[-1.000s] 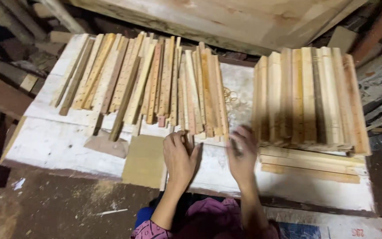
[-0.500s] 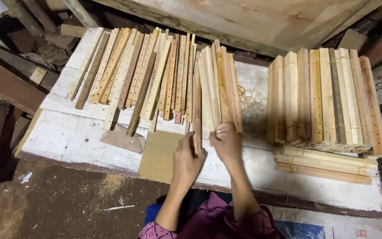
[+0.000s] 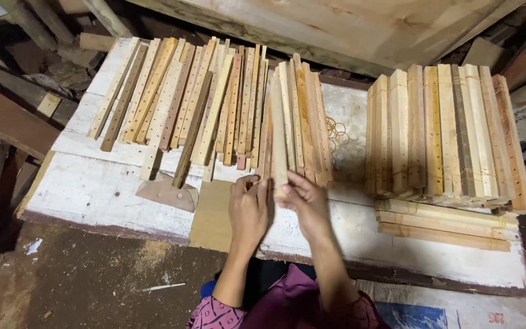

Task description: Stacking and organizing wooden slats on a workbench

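Note:
Both of my hands meet at the near end of a small group of long drilled wooden slats [image 3: 296, 119] that lie on the white worktable [image 3: 92, 189]. My left hand [image 3: 249, 210] presses the slats' left side with its fingers curled. My right hand [image 3: 304, 201] grips one pale slat [image 3: 278, 131] near its lower end and holds it against the group. To the left a loose fan of similar slats [image 3: 178, 100] is spread over the table.
A tidy stack of bundled slats [image 3: 445, 137] fills the right of the table, with longer strips [image 3: 445, 225] under it. Rubber bands [image 3: 336, 131] lie between the piles. A cardboard sheet [image 3: 211, 213] and a wooden scrap [image 3: 168, 194] sit near the front edge. Planks surround the table.
My hands have come up from flat on the table's front to the slats' near ends and have closed around them. The group of slats now stands gathered tighter.

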